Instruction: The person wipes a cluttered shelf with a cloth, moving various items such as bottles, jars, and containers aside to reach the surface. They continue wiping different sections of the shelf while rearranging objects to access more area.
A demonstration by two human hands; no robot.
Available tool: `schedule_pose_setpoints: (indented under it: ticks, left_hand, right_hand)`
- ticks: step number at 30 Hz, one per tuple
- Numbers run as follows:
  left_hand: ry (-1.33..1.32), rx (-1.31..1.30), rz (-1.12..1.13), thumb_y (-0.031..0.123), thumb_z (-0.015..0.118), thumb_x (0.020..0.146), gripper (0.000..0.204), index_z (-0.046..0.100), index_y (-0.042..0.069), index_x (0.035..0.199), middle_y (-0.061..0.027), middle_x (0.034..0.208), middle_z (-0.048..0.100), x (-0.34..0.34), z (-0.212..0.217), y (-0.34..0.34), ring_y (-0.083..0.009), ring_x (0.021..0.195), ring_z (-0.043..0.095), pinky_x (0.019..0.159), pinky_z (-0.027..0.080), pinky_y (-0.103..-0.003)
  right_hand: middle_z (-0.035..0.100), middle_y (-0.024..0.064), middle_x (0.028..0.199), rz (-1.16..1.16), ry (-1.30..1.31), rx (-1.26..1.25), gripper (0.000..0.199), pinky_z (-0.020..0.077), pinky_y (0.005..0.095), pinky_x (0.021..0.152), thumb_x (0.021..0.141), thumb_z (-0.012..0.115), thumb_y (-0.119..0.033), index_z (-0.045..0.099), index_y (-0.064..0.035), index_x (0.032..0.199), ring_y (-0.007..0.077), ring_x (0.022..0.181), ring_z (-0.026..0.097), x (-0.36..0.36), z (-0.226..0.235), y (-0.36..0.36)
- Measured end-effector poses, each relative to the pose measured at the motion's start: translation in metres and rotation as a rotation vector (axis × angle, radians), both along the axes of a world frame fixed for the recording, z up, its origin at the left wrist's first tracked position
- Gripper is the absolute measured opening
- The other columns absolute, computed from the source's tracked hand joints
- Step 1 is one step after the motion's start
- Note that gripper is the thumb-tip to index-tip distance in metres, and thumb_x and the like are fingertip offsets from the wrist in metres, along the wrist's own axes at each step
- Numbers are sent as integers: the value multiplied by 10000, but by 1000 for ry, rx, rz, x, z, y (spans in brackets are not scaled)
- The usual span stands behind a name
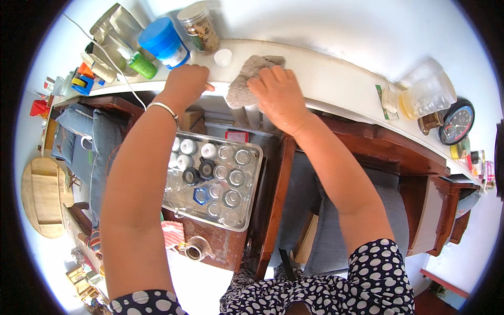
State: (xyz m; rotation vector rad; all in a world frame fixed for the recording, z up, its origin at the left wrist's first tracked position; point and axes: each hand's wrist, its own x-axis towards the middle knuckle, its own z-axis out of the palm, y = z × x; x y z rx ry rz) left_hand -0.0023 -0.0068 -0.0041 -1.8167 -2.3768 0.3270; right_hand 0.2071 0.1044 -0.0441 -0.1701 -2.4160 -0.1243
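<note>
The long white ledge (336, 73) has below it a clear tray (254, 186) with glasses (235, 177). On the ledge, the grey cloth (243, 86) lies over the front edge, my right hand (280, 97) clamped upon it. My left hand (186, 83), apart from it, is curled near the ledge's edge; whether it holds something, I cannot tell.

A clear tray (255, 185) holds glassware (236, 177); right of it are a blue-grey cushion (332, 236) and a black-rimmed dial (457, 126)
</note>
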Motion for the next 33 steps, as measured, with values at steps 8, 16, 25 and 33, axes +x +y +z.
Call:
schedule_pose_setpoints:
  ticks: [8, 16, 25, 33]
  left_hand:
    - [-25, 4, 9, 369, 688, 738, 336, 649, 41, 803, -153, 823, 649, 0, 3, 5, -327, 803, 633, 684, 488, -418]
    - [-36, -9, 23, 366, 698, 732, 350, 657, 26, 807, -159, 820, 653, 4, 7, 3, -308, 806, 642, 695, 493, -398]
    - [-33, 12, -18, 407, 697, 712, 381, 635, 40, 789, -144, 809, 647, -2, 6, 1, -312, 786, 636, 676, 484, -409]
    - [-37, -19, -34, 406, 694, 713, 383, 634, 38, 803, -145, 804, 645, -1, 8, 2, -321, 797, 631, 679, 483, -416]
  right_hand:
    - [517, 64, 939, 96, 29, -273, 330, 386, 386, 742, 649, 666, -53, 536, -111, 947, 259, 895, 488, 11, 23, -9]
    - [484, 160, 1249, -458, 56, -519, 524, 304, 462, 1004, 689, 691, -110, 512, -65, 1180, 350, 1182, 411, 135, 33, 27]
    - [499, 171, 1286, -460, -40, -443, 406, 318, 459, 1017, 770, 617, -217, 587, 6, 1108, 364, 1216, 400, 65, 14, 45]
    - [498, 149, 1284, -301, -166, -569, 397, 306, 452, 1034, 756, 600, -167, 565, -16, 1122, 351, 1241, 388, -9, 27, 19]
